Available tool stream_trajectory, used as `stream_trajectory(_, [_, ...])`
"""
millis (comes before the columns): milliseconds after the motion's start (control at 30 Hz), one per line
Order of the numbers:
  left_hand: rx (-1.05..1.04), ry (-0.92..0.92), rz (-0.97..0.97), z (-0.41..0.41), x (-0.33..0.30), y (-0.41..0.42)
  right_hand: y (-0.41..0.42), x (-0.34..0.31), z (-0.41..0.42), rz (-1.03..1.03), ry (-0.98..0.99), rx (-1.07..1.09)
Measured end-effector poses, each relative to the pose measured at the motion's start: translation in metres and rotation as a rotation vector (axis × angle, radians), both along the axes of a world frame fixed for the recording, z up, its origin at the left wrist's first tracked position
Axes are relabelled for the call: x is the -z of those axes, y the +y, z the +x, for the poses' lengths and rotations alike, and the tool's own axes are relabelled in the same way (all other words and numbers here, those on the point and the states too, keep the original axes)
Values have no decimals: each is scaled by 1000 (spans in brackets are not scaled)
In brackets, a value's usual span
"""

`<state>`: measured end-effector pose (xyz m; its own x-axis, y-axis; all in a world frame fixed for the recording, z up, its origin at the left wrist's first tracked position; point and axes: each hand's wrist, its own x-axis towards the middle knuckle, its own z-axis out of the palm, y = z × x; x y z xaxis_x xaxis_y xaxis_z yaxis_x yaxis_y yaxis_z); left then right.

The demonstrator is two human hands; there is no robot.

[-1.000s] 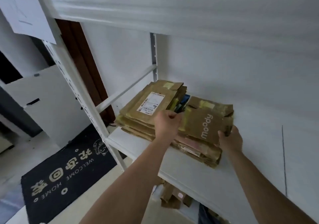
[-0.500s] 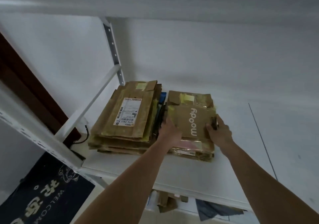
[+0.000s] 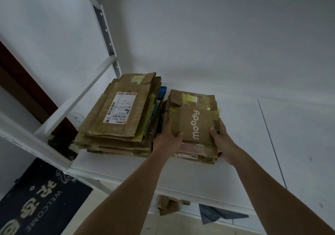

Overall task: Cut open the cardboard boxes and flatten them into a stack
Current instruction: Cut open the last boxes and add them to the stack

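Gripping the flattened "moody" box (image 3: pixel 194 124) at its two side edges, left hand (image 3: pixel 167 138) and right hand (image 3: pixel 220 140) both curled round the cardboard, thumbs on top. Sitting on the smaller stack (image 3: pixel 197 151) on the white shelf (image 3: pixel 126 167), just beside the larger stack (image 3: pixel 119 118) with the shipping label (image 3: pixel 120 107). Probably handling light and fairly stiff, being thin folded cardboard, yet bending easily along its creases if held by one corner. Looking a bit slick where the yellowed tape (image 3: pixel 188 98) runs across the piece beneath. Holding at opposite edges near the middle, as now, seeming the safest way of keeping it flat and squaring it onto the pile.
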<state>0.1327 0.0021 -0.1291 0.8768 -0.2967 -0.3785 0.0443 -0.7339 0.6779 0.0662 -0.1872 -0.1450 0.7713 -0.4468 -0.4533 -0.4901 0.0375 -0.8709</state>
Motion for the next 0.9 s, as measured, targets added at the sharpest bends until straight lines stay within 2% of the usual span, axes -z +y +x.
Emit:
stream_trajectory(133, [-44,81,-111,-1,6,-2,-3,2,-6,25,-12,-3])
stream_trajectory(300, [-83,107,-97,-5,9,-10,-4,7,-8,8,-19,26])
stream_trajectory(433, [-58,135,-235,-9,10,-8,-11,5,-14,-5,-2,15])
stream_trajectory(533, [-16,55,-180,-29,11,-9,-20,5,-32,-19,7,2])
stream_trajectory(667, [82,-74,-11,-64,22,-10,-35,12,-71,-38,39,-3])
stream_trajectory(700, [75,-40,-39,-69,26,-9,-35,11,-78,-32,44,-15])
stream_trajectory(800, [40,130,-373,-71,27,-5,-28,2,-82,-43,42,-66])
stream_trajectory(900, [-3,179,-538,-60,22,4,-10,-2,-78,-85,9,-106])
